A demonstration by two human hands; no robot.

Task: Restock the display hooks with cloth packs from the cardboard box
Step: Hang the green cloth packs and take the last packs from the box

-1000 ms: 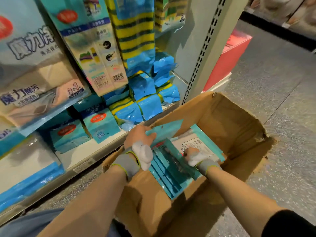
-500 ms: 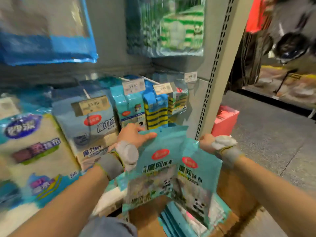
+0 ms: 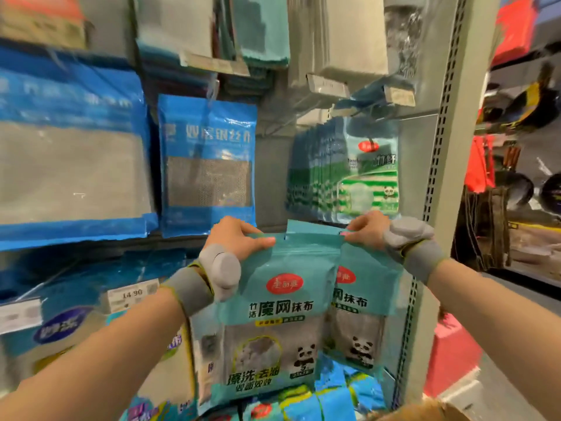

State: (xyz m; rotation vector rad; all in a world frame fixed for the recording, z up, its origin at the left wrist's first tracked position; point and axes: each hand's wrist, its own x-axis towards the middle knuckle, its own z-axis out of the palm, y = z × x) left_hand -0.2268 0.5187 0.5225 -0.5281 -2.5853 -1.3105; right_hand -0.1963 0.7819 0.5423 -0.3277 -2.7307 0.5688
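Two teal cloth packs with a red logo and a panda print hang from my hands in front of the display. My left hand (image 3: pixel 236 238) grips the top left corner of the front cloth pack (image 3: pixel 273 323). My right hand (image 3: pixel 368 230) pinches the top edge where the second cloth pack (image 3: pixel 361 317) overlaps behind it. Both packs are held up just below a row of green striped packs (image 3: pixel 346 174) on a hook. A corner of the cardboard box (image 3: pixel 425 411) shows at the bottom right.
Blue packs (image 3: pixel 209 165) hang on the left with price tags (image 3: pixel 132 294) below. A perforated grey upright (image 3: pixel 440 177) bounds the display on the right. A red bin (image 3: pixel 455 357) stands on the floor past it. More blue and yellow packs lie low down.
Both hands lifted the two teal packs out of the cardboard box and raised them toward the upper hooks. My view swung up from the box to the hanging display.
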